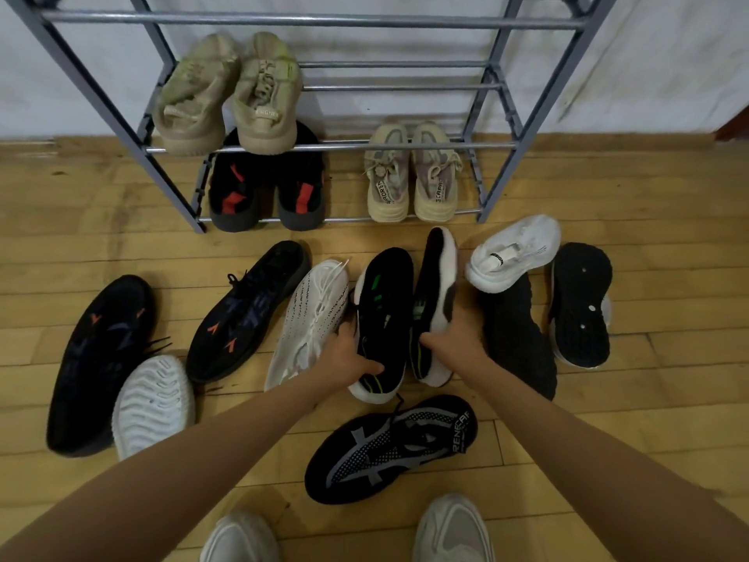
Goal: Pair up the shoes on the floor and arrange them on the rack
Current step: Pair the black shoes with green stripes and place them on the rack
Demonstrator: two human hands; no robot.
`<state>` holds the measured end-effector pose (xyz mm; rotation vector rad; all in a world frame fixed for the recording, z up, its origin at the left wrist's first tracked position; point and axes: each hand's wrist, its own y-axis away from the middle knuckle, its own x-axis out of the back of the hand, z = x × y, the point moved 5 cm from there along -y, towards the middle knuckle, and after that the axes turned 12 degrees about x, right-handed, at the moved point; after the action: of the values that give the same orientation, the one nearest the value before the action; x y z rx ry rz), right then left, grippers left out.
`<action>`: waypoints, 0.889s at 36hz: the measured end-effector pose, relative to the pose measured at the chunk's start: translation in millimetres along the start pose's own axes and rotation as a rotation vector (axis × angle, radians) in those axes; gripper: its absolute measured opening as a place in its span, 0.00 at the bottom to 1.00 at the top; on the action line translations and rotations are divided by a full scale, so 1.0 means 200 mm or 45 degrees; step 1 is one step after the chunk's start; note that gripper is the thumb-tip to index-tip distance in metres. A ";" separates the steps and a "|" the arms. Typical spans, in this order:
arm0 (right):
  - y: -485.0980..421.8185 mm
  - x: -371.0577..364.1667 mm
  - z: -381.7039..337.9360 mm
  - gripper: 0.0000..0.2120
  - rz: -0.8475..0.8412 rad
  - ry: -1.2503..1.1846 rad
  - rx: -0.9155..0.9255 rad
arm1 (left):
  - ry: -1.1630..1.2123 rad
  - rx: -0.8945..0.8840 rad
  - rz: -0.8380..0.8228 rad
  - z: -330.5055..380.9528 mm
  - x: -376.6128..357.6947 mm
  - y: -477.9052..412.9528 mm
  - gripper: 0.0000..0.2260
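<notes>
my left hand (348, 350) grasps the black-green shoe (383, 302) at the heel | right hand (450, 338) grasps its mate (435, 277), on edge | toes point 12 o'clock — rack (324, 147) dead ahead

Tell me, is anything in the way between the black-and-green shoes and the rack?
Nothing visible is. The left hand holds one black-and-green shoe, the right hand its mate, and only bare floor lies between them and the rack.

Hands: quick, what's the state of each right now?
Left hand: grips the upright black-green shoe.
Right hand: grips the tilted black-green shoe.
</notes>
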<state>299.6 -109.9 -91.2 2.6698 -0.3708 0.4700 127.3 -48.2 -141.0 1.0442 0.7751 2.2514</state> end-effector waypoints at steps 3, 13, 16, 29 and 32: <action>0.03 0.08 0.04 0.27 0.031 -0.244 -0.017 | -0.018 0.023 -0.101 -0.03 0.00 0.00 0.40; 0.06 0.11 0.03 0.34 -0.085 -0.582 -0.020 | -0.203 -0.114 0.014 -0.01 0.02 0.02 0.28; 0.06 0.06 0.02 0.34 -0.167 -0.660 -0.051 | -0.140 -0.226 0.270 0.08 0.11 0.10 0.15; 0.05 -0.07 0.03 0.32 -0.269 -0.644 -0.145 | 0.516 -0.226 -0.036 0.15 0.08 0.17 0.21; 0.04 -0.02 0.05 0.31 -0.160 -0.539 -0.165 | 0.423 -0.282 -0.160 0.17 0.06 0.16 0.19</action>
<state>296.4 -120.4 -99.0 2.6307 -0.3361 -0.1581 140.6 -52.5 -94.7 0.5118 0.6807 2.3653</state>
